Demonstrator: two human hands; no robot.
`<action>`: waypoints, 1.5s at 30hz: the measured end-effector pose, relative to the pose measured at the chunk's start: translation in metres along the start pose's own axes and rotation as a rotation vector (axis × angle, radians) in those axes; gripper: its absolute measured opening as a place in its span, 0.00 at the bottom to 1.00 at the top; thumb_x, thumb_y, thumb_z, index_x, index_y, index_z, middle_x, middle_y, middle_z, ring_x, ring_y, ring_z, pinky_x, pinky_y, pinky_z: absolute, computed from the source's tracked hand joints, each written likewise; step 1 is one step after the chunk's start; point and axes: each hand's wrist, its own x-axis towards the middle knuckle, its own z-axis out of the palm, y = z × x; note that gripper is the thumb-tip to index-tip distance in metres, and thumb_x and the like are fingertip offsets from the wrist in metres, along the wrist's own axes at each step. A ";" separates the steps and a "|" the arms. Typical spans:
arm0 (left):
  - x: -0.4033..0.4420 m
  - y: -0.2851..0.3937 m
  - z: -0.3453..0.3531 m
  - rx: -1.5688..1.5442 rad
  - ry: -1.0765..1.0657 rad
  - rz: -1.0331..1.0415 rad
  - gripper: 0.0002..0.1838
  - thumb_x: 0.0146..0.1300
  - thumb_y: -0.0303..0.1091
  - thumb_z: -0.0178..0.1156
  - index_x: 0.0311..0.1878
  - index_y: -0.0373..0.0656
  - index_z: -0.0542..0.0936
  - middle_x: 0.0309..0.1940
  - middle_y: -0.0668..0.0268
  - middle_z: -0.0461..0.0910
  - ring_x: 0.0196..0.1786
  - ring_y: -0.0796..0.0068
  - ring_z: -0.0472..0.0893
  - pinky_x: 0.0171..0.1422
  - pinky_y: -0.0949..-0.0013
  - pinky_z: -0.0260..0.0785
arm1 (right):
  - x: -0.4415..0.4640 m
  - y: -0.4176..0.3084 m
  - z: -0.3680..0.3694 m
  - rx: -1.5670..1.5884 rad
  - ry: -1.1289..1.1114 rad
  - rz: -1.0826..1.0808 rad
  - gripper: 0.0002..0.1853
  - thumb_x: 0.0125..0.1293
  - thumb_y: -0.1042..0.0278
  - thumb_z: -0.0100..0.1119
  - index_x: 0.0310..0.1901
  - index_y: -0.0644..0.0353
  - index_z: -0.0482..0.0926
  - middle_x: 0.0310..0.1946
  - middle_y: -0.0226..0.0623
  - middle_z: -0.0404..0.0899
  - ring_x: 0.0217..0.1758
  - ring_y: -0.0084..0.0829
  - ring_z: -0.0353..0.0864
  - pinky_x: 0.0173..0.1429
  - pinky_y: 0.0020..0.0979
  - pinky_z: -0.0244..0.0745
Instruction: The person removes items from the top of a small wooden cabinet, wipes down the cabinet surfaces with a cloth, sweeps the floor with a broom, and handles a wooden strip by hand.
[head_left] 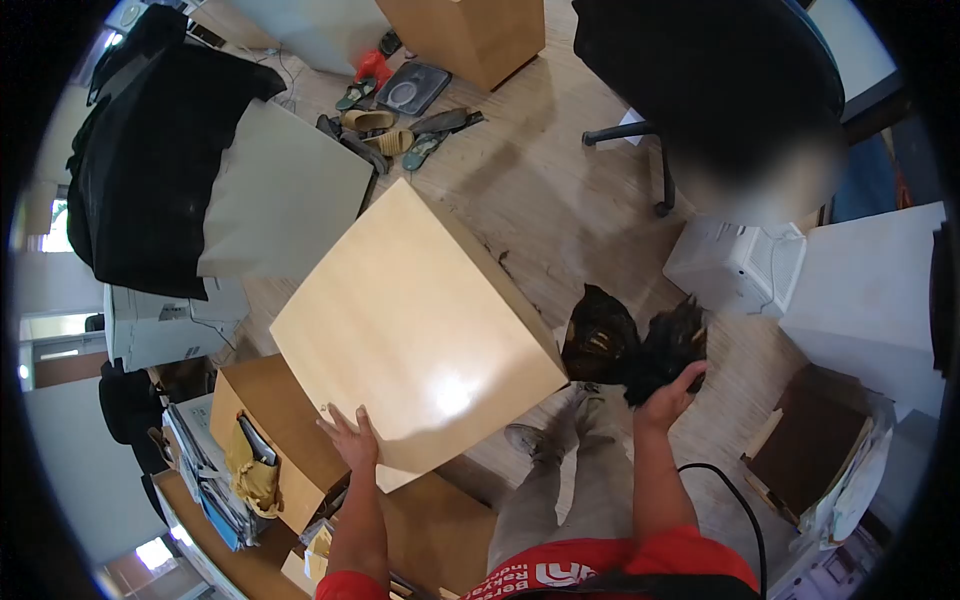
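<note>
My left hand (352,440) lies with its fingers spread on the near edge of a light wooden box-shaped piece of furniture (410,320), perhaps a small cabinet, whose glossy broad face points up at me. My right hand (672,398) is closed around a dark crumpled cloth-like bundle (664,350) with brownish patches. Another part of the dark material (600,335) hangs beside the furniture's right corner. I cannot tell whether it touches that corner.
Sandals and shoes (390,135) lie on the floor ahead, near a grey scale-like square (413,88). An office chair (710,100) stands at upper right. A white appliance (735,262) and an open carton (815,440) are on the right. Wooden drawers (265,420) with papers are at left.
</note>
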 end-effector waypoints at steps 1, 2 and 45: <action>-0.001 0.002 -0.001 0.007 0.001 0.003 0.44 0.67 0.66 0.48 0.78 0.51 0.50 0.76 0.38 0.36 0.77 0.37 0.46 0.76 0.46 0.49 | 0.000 0.012 -0.017 -0.120 0.061 0.067 0.35 0.72 0.39 0.47 0.61 0.67 0.69 0.55 0.41 0.76 0.53 0.33 0.78 0.59 0.33 0.74; -0.001 0.001 -0.002 0.001 -0.006 0.004 0.45 0.66 0.66 0.48 0.78 0.51 0.49 0.76 0.38 0.36 0.77 0.37 0.46 0.76 0.46 0.50 | -0.002 0.030 -0.039 -0.242 0.121 0.135 0.35 0.72 0.38 0.47 0.61 0.67 0.69 0.55 0.41 0.76 0.53 0.34 0.78 0.58 0.33 0.74; -0.019 -0.035 0.019 0.004 -0.151 -0.301 0.50 0.65 0.69 0.48 0.78 0.50 0.39 0.75 0.36 0.38 0.76 0.33 0.42 0.77 0.44 0.43 | -0.088 0.023 -0.032 -1.288 -1.287 1.151 0.44 0.71 0.31 0.34 0.49 0.76 0.78 0.42 0.48 0.83 0.48 0.37 0.80 0.59 0.35 0.70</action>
